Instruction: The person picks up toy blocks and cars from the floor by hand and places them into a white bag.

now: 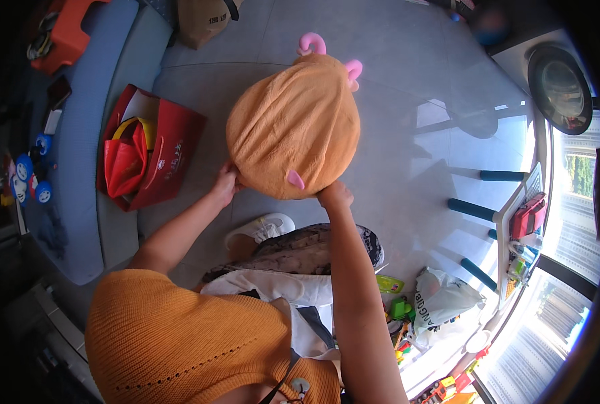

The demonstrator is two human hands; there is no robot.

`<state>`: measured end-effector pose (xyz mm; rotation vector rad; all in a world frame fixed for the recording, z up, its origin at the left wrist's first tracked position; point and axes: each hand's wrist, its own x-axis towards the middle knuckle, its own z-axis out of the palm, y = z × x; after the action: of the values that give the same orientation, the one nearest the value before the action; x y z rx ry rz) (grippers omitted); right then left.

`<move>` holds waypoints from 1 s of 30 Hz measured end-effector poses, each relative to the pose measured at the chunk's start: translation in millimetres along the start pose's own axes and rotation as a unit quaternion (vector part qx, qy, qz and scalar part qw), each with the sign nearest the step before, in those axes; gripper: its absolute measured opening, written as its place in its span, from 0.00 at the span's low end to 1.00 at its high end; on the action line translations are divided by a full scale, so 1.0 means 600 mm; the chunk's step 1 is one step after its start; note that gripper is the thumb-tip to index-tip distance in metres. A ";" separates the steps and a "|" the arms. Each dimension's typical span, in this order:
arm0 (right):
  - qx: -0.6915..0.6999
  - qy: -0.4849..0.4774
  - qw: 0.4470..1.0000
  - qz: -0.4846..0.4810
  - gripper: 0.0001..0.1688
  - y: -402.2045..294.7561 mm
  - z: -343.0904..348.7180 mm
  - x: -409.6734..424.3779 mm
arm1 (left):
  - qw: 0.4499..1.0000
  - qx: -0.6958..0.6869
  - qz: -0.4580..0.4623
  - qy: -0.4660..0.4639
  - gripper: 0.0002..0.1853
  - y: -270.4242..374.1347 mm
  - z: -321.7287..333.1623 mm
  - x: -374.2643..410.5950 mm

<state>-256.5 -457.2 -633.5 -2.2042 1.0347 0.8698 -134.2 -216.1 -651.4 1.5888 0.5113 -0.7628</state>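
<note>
A large round plush toy (295, 126) in orange-tan fabric is held out in front of me above the grey tiled floor. Pink curled parts stick out at its far end, and a small pink piece shows near its lower edge. My left hand (226, 184) grips the toy's lower left edge, thumb up against the fabric. At the lower right edge, my right hand (336, 196) holds it too, with the fingers partly hidden under the toy. The toy's underside is hidden.
At left, a red paper gift bag (173, 156) with a smaller red bag inside stands beside a blue-grey sofa (77, 166). Right: a small table (506, 237) bearing a red toy car (528, 215), and a white plastic bag (441, 298) near scattered toys. A brown bag (201, 22) stands beyond.
</note>
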 end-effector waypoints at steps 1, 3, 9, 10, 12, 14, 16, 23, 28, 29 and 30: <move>-0.009 0.001 1.000 0.006 0.14 0.000 0.002 0.007 | 0.999 0.039 0.002 -0.008 0.13 -0.003 0.002 0.003; -0.028 -0.001 0.999 0.021 0.14 0.004 0.012 0.020 | 0.993 0.116 0.002 -0.025 0.12 -0.014 0.005 0.011; -0.068 -0.042 0.996 0.025 0.15 0.012 0.028 0.047 | 0.983 0.167 0.068 -0.015 0.15 -0.063 0.011 0.062; -0.085 -0.056 0.995 0.022 0.15 0.012 0.030 0.047 | 0.981 0.165 0.103 -0.014 0.17 -0.088 0.001 0.085; -0.120 -0.072 0.990 0.010 0.16 0.006 0.026 0.050 | 0.976 0.144 0.166 0.001 0.21 -0.149 -0.029 0.137; -0.094 -0.122 0.988 0.032 0.15 0.012 0.022 0.066 | 0.972 0.142 0.187 0.000 0.23 -0.147 -0.021 0.145; -0.058 -0.120 0.990 0.035 0.14 0.018 0.008 0.070 | 0.969 0.182 0.168 -0.017 0.25 -0.106 0.001 0.113; 0.397 -0.115 0.910 -0.039 0.22 0.071 -0.123 0.060 | 0.964 0.194 0.178 -0.041 0.25 -0.092 -0.003 0.125; 0.357 0.013 0.932 -0.067 0.35 0.029 -0.163 0.018 | 0.932 0.230 0.262 -0.099 0.29 -0.150 -0.062 0.235; 0.300 -0.001 0.953 -0.050 0.36 0.032 -0.145 0.031 | 0.928 0.227 0.271 -0.117 0.29 -0.146 -0.059 0.249; 0.211 0.033 0.974 -0.077 0.35 0.044 -0.116 0.053 | 0.925 0.227 0.271 -0.137 0.29 -0.130 -0.052 0.245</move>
<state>-239.8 -534.7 -618.1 -1.9283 0.9608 0.4580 -82.7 -186.9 -809.9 1.8860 -0.3339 -0.6813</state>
